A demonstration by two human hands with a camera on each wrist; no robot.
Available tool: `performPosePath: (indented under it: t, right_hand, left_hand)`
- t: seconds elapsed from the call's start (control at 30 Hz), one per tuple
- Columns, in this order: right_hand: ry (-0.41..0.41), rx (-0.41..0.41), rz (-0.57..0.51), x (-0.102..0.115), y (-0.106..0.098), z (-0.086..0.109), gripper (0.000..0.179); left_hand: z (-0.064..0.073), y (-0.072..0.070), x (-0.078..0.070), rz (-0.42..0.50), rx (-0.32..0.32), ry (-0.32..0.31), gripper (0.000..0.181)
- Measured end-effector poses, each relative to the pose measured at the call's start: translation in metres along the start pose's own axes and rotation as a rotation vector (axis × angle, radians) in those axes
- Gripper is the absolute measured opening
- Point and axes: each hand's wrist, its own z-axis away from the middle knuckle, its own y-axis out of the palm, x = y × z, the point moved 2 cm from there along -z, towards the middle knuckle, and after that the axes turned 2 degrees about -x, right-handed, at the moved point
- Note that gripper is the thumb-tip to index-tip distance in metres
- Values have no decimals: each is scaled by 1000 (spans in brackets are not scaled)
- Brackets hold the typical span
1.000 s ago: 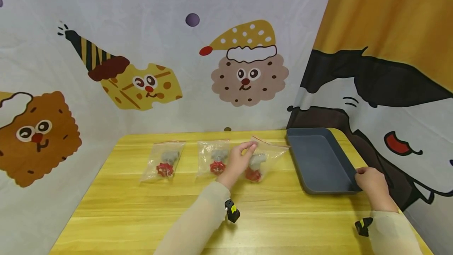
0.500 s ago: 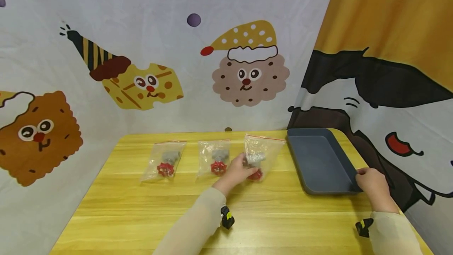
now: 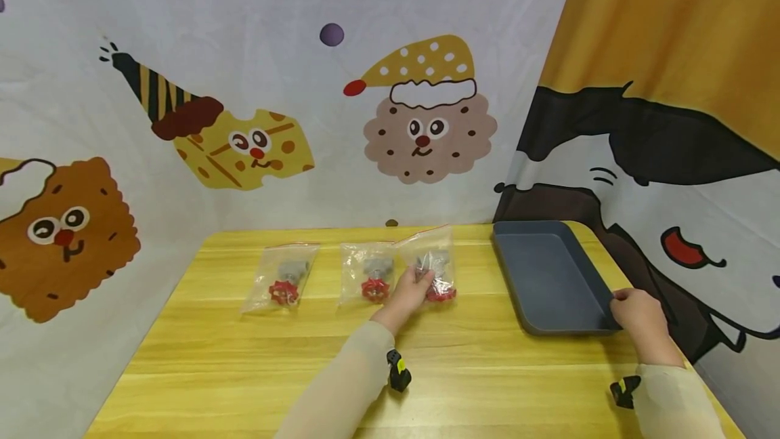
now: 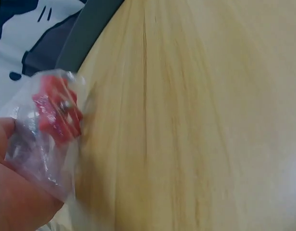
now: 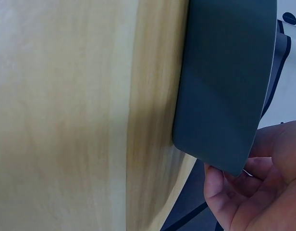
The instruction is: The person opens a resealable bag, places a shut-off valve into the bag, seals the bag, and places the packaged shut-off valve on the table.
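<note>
While pinching bagged valve [image 3: 434, 268] in left hand [image 3: 409, 294] above bare tabletop [image 3: 475, 364], gripping tray [image 3: 551, 276] near corner with right hand [image 3: 640, 320].

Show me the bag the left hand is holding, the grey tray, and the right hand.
held bag [image 3: 434, 269], head view, clear plastic above the red handwheel
grey tray [image 3: 551, 283], head view, bare floor
right hand [image 3: 640, 320], head view, back of the hand

Yellow wooden table [image 3: 256, 358]: smooth, light sheen, visible grain. Dark grey rectangular plastic tray [image 3: 551, 276]: matt, smooth. Three clear plastic zip bags, glossy and crinkled, each holding a grey valve with a red handwheel: left bag [image 3: 282, 278], middle bag [image 3: 367, 271], held bag [image 3: 434, 264]. Printed cloth backdrop [image 3: 305, 87]: matt, softly creased. Beige sleeves [image 3: 341, 391]: soft knit cloth.
</note>
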Motion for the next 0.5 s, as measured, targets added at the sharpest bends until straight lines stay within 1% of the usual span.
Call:
performPosePath:
  t: [0.03, 0.1, 0.17, 0.27, 0.4, 0.5]
  right_hand:
    - [-1, -1, 1, 0, 0, 0, 39]
    - [1, -3, 2, 1, 0, 0, 39]
    - [5, -2, 2, 1, 0, 1, 39]
    - [13, -3, 0, 1, 0, 1, 39]
    - [14, 1, -11, 1, 1, 1, 39]
    - [10, 0, -13, 0, 2, 1, 39]
  left_hand:
    - [-1, 0, 0, 9, -4, -16, 51]
    - [-3, 1, 1, 21, 1, -28, 43]
    - [-4, 3, 0, 43, 13, -26, 39]
    - [-5, 5, -2, 49, 39, -21, 35]
    - [-7, 5, -1, 19, 39, -37, 35]
    - [-8, 5, 1, 39, 37, -63, 38]
